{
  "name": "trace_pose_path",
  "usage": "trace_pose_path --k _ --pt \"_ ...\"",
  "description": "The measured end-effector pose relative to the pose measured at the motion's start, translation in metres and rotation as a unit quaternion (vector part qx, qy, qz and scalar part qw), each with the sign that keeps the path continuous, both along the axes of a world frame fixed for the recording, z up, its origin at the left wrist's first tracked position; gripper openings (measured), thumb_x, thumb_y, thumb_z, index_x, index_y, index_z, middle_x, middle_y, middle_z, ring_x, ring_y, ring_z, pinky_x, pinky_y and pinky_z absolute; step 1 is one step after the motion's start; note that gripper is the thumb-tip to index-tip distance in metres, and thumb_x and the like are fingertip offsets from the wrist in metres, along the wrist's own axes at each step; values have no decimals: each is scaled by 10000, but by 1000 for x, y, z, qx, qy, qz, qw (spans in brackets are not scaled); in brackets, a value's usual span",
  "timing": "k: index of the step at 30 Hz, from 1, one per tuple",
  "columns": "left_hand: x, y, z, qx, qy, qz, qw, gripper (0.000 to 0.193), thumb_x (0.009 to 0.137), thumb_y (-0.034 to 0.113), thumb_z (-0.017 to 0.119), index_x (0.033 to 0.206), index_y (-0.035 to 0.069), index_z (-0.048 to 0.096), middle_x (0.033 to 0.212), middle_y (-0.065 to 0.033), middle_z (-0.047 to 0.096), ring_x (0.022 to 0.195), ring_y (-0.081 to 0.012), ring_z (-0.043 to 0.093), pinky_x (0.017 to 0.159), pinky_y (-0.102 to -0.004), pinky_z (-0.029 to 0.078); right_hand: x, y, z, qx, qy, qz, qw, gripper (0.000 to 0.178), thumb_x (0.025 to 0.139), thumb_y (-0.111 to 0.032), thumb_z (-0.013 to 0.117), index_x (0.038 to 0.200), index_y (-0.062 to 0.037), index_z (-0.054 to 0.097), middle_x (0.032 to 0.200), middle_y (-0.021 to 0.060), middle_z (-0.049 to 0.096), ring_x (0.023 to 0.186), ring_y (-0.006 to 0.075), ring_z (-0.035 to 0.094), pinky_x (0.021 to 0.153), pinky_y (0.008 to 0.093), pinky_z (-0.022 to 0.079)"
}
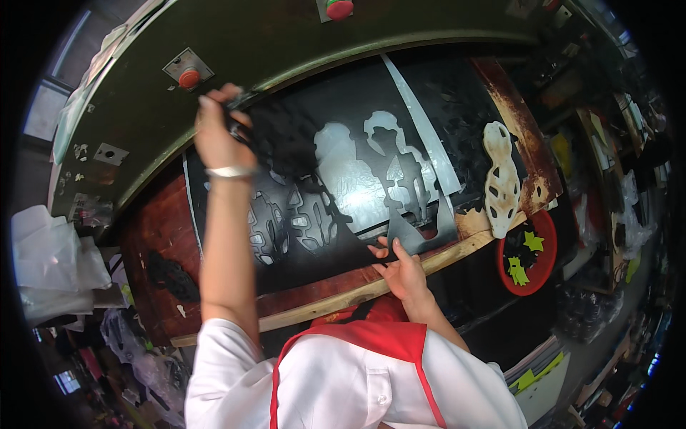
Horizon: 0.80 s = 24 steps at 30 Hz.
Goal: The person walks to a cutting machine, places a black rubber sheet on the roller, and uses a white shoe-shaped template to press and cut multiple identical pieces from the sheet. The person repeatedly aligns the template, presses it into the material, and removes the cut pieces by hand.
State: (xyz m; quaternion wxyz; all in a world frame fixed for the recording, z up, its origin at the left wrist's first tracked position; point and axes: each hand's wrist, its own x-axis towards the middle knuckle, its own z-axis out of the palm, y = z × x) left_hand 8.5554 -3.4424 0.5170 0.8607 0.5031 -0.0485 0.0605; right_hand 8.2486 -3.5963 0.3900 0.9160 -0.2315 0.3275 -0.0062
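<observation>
A factory workshop, likely for shoe parts: heavy die-cutting press [236, 50] with red stop buttons [189, 77], black sheet material [400, 107] punched with cutouts, pale cutting die [502, 179], worn counter [343, 297].
</observation>
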Motion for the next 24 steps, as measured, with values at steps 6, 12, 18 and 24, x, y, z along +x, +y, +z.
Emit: trace_pose_path --k 6,12,18,24 --pt "91 86 121 51 -102 51 992 225 1014 207 469 1032 25 601 1104 -144 668 666 -102 551 567 -211 476 -4 -6 -2 21 32 -13 999 330 1002 -293 489 1177 -21 554 1011 124 644 1174 309 535 985 523 388" --pt "-6 72 78 458 -309 -26 833 233 950 137 501 1071 43 677 1070 -57 676 814 -117 594 698 -252 496 -9 30 -8 61 -100 43 992 312 959 -131 538 1259 -45 516 1210 93 579 1127 213 543 937 399 443" --pt "-168 47 -81 442 -365 -292 766 315 734 97 749 1025 36 643 1122 -144 634 885 -276 577 835 -391 447 5 67 0 95 -151 81 981 341 973 -131 504 1306 -62 488 1180 86 591 1140 198 536 983 374 411" --pt "-37 51 -34 151 -98 26 983 380 1025 309 413 847 48 623 889 -95 675 846 -199 609 780 -334 477 11 80 -7 57 -18 49 997 408 1006 -359 466 1277 -58 516 896 45 605 1150 251 513 1057 495 306"
